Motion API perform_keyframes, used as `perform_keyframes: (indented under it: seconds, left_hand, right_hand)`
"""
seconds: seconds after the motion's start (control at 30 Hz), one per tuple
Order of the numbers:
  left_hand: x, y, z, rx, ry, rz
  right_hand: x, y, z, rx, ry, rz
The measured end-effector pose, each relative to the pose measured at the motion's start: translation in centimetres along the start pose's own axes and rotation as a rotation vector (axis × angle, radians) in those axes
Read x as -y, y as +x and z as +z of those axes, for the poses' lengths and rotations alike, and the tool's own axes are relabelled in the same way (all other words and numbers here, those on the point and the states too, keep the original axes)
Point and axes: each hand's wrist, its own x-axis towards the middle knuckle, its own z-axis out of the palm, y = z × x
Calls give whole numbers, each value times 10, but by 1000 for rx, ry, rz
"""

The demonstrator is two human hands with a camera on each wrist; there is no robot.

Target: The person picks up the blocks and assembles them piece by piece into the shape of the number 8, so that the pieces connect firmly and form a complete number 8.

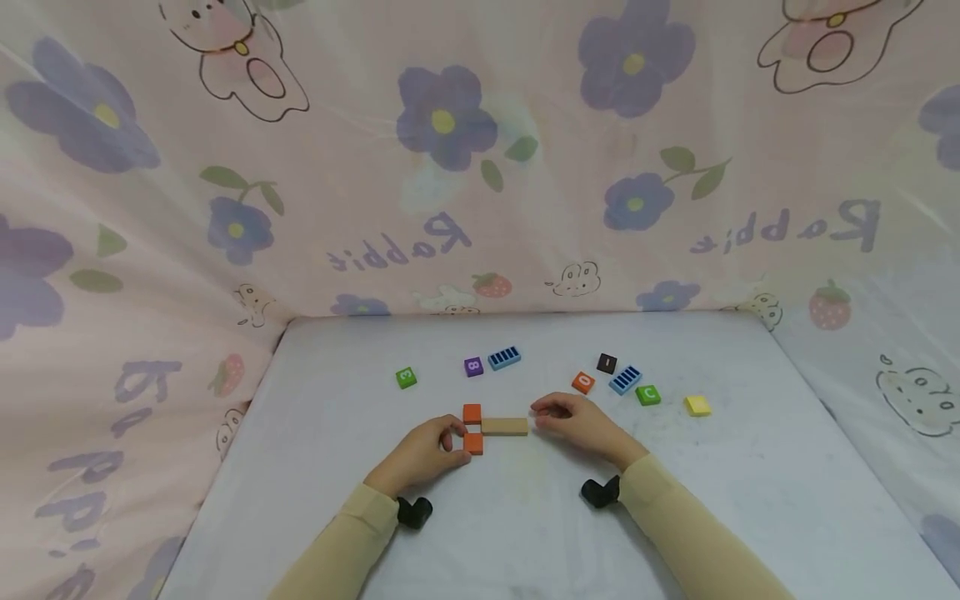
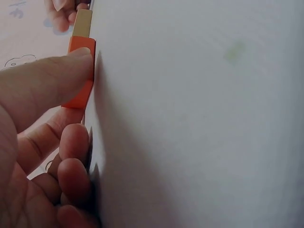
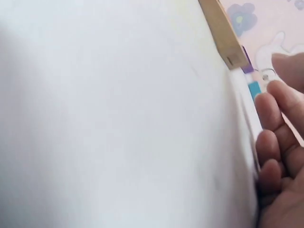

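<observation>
My left hand (image 1: 423, 454) pinches the nearer orange block (image 1: 473, 444) between thumb and index finger, its other fingers curled below. In the left wrist view the thumb (image 2: 71, 66) lies across the orange face. A second orange block (image 1: 472, 413) sits just behind, with a small gap between the two. A long tan wooden block (image 1: 505, 427) lies flat, its left end up against the orange pair. Just beyond its right end hovers my right hand (image 1: 581, 423), fingers loosely bent and holding nothing. That tan block (image 3: 223, 28) stands apart from the fingertips in the right wrist view.
Behind the hands lie a green 3 tile (image 1: 406, 378), a purple 8 tile (image 1: 473, 367) and a blue slotted block (image 1: 505, 358). Farther right are an orange 0 tile (image 1: 582, 382), a black tile (image 1: 607, 363), another blue block (image 1: 626, 380), a green tile (image 1: 648, 395) and a yellow block (image 1: 697, 407).
</observation>
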Motion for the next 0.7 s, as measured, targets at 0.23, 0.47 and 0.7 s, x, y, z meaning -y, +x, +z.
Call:
perform_keyframes:
  seconds: [0.23, 0.47, 0.7]
  left_hand:
    - [2, 0, 2, -7, -2, 2]
    - [-1, -1, 0, -2, -10, -13]
    - [-2, -2, 2, -11, -13, -8]
  right_hand:
    - [-1, -20, -25, -89, -16, -1]
    - [-20, -25, -49, -219, 18, 76]
    - [-23, -25, -56, -264, 13, 74]
